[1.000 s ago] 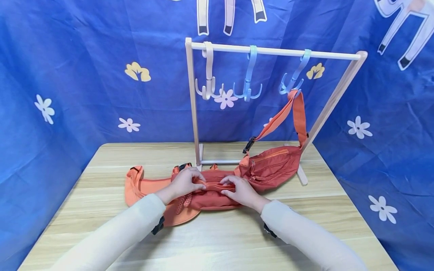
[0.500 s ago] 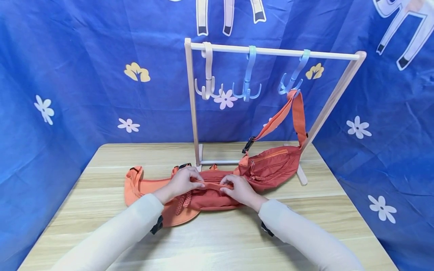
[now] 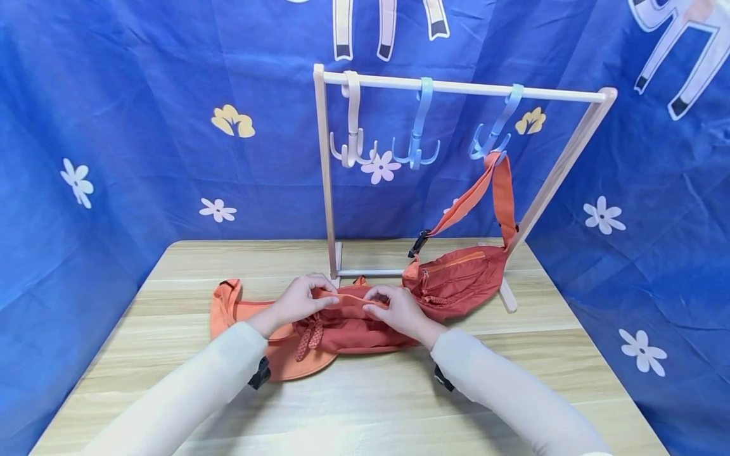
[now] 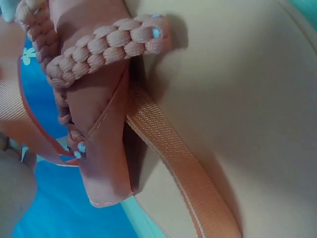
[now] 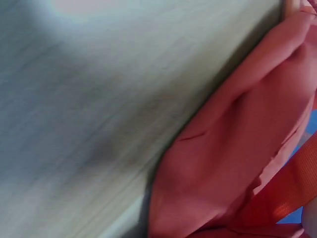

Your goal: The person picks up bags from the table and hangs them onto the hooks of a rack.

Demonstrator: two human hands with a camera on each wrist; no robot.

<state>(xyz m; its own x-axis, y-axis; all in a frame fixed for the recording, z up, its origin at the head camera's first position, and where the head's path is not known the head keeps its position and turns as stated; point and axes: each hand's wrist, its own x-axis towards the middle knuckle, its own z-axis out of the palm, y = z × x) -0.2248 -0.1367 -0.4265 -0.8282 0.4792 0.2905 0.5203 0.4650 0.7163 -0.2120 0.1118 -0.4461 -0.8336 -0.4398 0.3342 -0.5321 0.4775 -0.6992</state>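
Observation:
In the head view, a red waist bag (image 3: pixel 365 339) lies across the table below the rack. My left hand (image 3: pixel 299 301) pinches one end of a stretch of its orange strap (image 3: pixel 350 303), and my right hand (image 3: pixel 399 311) pinches the other end. This stretch is raised above the bag. Braided cord pulls (image 4: pixel 106 47) hang at the bag's left end in the left wrist view. Under that end lies an orange cloth piece (image 3: pixel 299 367) with a rounded edge and a looped band. The right wrist view has red bag fabric (image 5: pixel 223 148) beside the strap.
A wooden rack (image 3: pixel 473 88) stands behind, carrying a white hook (image 3: pixel 352 126) and two blue hooks. From the right blue hook (image 3: pixel 496 130), a second red waist bag (image 3: pixel 462 278) hangs by its strap, its body resting low by the table. Blue curtains (image 3: pixel 114 126) enclose the table.
Both hands have moved up and slightly back from the bag, lifting the orange strap with them. The left hand has shifted farthest, toward the rack. The hanging bag has not moved.

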